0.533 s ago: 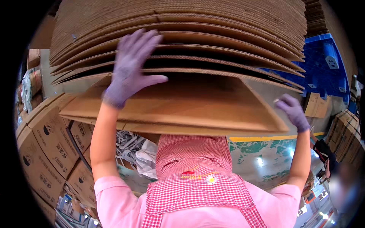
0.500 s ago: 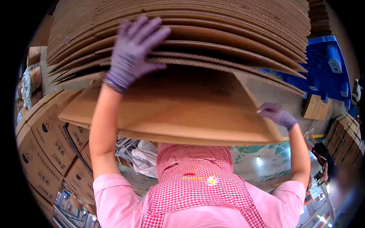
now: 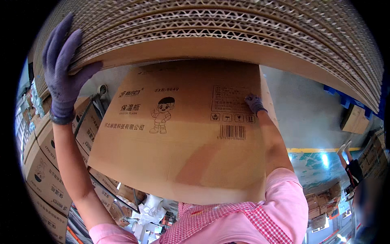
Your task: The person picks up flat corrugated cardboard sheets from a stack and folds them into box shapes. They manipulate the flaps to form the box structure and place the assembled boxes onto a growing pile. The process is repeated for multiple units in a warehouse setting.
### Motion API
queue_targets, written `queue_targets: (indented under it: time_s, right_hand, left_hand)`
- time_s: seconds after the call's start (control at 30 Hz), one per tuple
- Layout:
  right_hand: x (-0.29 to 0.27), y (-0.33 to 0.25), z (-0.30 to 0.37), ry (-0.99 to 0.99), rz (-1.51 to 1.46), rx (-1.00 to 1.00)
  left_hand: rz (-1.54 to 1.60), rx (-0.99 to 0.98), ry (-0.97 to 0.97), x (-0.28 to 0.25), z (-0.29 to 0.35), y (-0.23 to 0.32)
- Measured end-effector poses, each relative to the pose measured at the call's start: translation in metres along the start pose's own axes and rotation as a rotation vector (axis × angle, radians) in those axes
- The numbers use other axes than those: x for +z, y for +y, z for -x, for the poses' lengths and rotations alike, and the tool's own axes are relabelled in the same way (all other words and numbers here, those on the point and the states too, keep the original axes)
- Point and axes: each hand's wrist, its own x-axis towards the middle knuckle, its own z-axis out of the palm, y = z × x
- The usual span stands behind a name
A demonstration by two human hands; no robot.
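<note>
My left hand (image 3: 63, 69), in a purple-grey glove, is at the left end of a tall stack of flat cardboard sheets (image 3: 195, 49). Its fingers stretch up along the stack's side, and the thumb points right by the lower sheet. Below the stack, a flattened brown carton (image 3: 178, 150) slopes down toward my apron, its printed face up with a cartoon child and a barcode. My right hand (image 3: 255, 103), gloved too, rests on that face near the right edge, fingers slightly bent and apart. The carton's far edge is hidden under the stack.
Printed cartons (image 3: 46, 183) are piled at the left beside a dark metal frame (image 3: 91, 122). A blue pallet (image 3: 345, 99) and a small cardboard piece (image 3: 355, 119) are at the right. Another person (image 3: 359, 175) stands at the far right. White plastic bags (image 3: 150, 211) lie low on the left.
My left hand has moved left from the middle of the sheets to the stack's end. My right hand has gone from the carton's edge onto its face. The carton now tilts, showing its print.
</note>
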Motion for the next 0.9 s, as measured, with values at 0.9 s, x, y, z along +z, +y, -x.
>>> queue_targets:
  time_s: [0.9]
  right_hand:
    - [-0.15, -0.062, 0.108, -0.418, -0.204, -0.301]
  left_hand:
    - [0.01, -0.04, -0.102, -0.023, 0.022, 0.087]
